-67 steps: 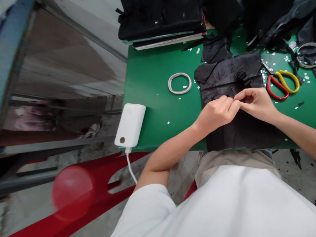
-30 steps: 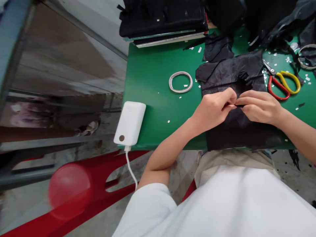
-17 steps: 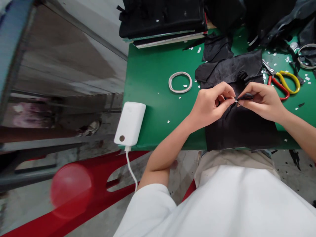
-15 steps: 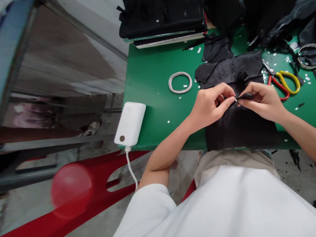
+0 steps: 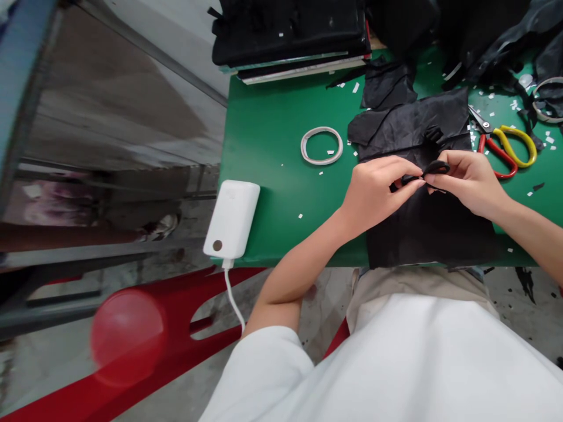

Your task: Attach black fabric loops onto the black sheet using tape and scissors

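Between my two hands is a narrow black fabric strip (image 5: 437, 167), bent into a small loop at my right fingertips. My left hand (image 5: 380, 190) pinches the strip's left part between thumb and fingers. My right hand (image 5: 470, 179) grips the loop end, with the thumb on top. Beneath both hands lies a flat black cloth (image 5: 426, 234), spread to the table's front edge. A crumpled black fabric piece (image 5: 409, 126) sits just beyond them. Scissors (image 5: 501, 143) with one red and one yellow handle rest right of my right hand.
On the green table (image 5: 264, 140) lie a roll of white tape (image 5: 321, 146) and scattered white scraps. A white power bank (image 5: 232, 220) with a cable sits at the left edge. Stacked black items (image 5: 285, 35) stand at the back; a red stool (image 5: 176, 316) is below left.
The black strip now shows a clear loop at my right fingers, and more of it shows between the hands. A small white bit seen at the left fingertips earlier is no longer visible.
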Demonstrator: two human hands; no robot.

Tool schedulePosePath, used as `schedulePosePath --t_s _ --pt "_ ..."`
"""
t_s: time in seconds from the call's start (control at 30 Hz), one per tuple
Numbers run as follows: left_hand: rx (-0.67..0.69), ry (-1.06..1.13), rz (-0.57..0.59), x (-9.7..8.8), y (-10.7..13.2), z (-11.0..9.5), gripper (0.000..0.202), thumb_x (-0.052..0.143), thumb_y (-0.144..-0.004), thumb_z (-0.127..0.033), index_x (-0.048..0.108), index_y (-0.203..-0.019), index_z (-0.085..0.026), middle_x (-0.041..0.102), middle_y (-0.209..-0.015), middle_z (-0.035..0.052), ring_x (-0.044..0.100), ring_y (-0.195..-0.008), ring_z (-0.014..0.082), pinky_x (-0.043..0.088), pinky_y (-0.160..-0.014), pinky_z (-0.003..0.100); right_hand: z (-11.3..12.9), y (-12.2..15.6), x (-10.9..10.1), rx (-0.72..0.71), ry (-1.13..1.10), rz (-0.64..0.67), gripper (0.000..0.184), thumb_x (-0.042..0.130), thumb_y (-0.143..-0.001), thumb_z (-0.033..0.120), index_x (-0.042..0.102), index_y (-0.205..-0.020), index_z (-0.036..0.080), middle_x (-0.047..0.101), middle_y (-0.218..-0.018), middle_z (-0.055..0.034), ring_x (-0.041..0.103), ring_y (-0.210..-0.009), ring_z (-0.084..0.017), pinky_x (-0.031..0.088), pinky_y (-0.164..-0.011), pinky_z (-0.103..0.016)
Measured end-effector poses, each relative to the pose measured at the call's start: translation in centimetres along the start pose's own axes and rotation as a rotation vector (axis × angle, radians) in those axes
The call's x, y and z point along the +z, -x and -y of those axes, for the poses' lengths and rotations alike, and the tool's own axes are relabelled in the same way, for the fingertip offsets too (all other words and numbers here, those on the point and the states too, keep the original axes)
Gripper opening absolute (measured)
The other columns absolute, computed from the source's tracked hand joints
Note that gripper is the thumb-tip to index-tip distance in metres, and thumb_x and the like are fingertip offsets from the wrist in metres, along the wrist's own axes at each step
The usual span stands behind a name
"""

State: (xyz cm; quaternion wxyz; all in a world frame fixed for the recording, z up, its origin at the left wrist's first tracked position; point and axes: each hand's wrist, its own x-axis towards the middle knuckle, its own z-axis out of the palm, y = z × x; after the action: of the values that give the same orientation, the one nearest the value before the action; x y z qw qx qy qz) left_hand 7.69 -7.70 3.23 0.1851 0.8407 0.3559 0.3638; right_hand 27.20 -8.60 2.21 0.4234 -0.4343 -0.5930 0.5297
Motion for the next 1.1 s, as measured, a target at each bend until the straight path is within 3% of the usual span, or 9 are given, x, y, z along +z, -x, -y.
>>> schedulePosePath --t_s 0.13,0.33,0.5,0.63,0.77,0.97,1.1 --pt "0.023 0.000 0.002 0.1 0.1 0.2 0.010 0.065 -0.089 -0.023 0.073 -0.090 -0.016 0.078 -0.098 0.0033 0.070 -0.079 0.0085 0.052 -0.074 0.020 0.1 -0.2 0.1 0.051 -0.093 0.013 0.028 0.081 -0.072 0.029 0.055 -0.063 0.021 0.061 -0.056 0.0040 0.056 -0.050 -0.010 0.046 -0.047 -0.022" --pt "0.203 -0.120 -0.015 0.4 0.2 1.0 0.015 0.057 -0.095 -0.025 0.069 -0.095 -0.016 0.077 -0.097 0.0041 0.069 -0.086 0.0120 0.053 -0.081 0.026 0.4 -0.1 0.3 0.041 -0.083 0.021 0.031 0.079 -0.075 0.031 0.051 -0.063 0.021 0.061 -0.059 0.0036 0.058 -0.054 -0.010 0.047 -0.051 -0.022" --pt "0.358 -0.257 -0.075 0.6 0.4 0.8 0.011 0.056 -0.094 -0.017 0.066 -0.093 -0.014 0.075 -0.092 0.0050 0.066 -0.083 0.0130 0.055 -0.077 0.026 0.2 0.3 0.3 -0.108 0.081 0.000 0.029 0.076 -0.079 0.037 0.053 -0.071 0.021 0.060 -0.064 0.0030 0.056 -0.057 -0.011 0.043 -0.049 -0.022" --pt "0.394 -0.310 -0.059 0.6 0.5 0.5 0.011 0.054 -0.094 -0.014 0.063 -0.088 -0.015 0.074 -0.091 0.0048 0.067 -0.083 0.0139 0.056 -0.076 0.028 0.6 0.6 0.3 -0.198 0.331 -0.024 0.028 0.075 -0.079 0.041 0.056 -0.071 0.021 0.053 -0.061 0.0046 0.047 -0.052 -0.008 0.038 -0.047 -0.023" --pt "0.371 -0.265 -0.054 0.6 0.5 0.4 0.011 0.054 -0.094 -0.015 0.063 -0.086 -0.015 0.074 -0.090 0.0052 0.066 -0.083 0.0143 0.056 -0.076 0.029 1.1 0.6 0.2 -0.263 0.429 -0.017 0.017 0.065 -0.086 0.033 0.058 -0.074 0.023 0.053 -0.057 0.0053 0.047 -0.049 -0.009 0.039 -0.050 -0.024" --pt "0.123 -0.062 0.032 0.1 0.1 -0.1 0.014 0.056 -0.095 -0.030 0.065 -0.097 -0.018 0.074 -0.098 0.0039 0.064 -0.096 0.0182 0.053 -0.091 0.039 1.3 0.6 -0.2 -0.331 0.463 -0.042 0.011 0.062 -0.088 0.030 0.061 -0.078 0.025 0.062 -0.062 0.0036 0.049 -0.048 -0.011 0.040 -0.050 -0.027" --pt "0.062 0.076 0.044 -0.3 0.0 -0.5 0.013 0.058 -0.093 -0.027 0.064 -0.098 -0.017 0.074 -0.097 0.0047 0.063 -0.099 0.0179 0.053 -0.092 0.036 1.1 0.7 -0.3 -0.425 0.436 -0.041 0.010 0.058 -0.090 0.025 0.061 -0.080 0.025 0.065 -0.067 0.0023 0.056 -0.055 -0.012 0.042 -0.052 -0.027"
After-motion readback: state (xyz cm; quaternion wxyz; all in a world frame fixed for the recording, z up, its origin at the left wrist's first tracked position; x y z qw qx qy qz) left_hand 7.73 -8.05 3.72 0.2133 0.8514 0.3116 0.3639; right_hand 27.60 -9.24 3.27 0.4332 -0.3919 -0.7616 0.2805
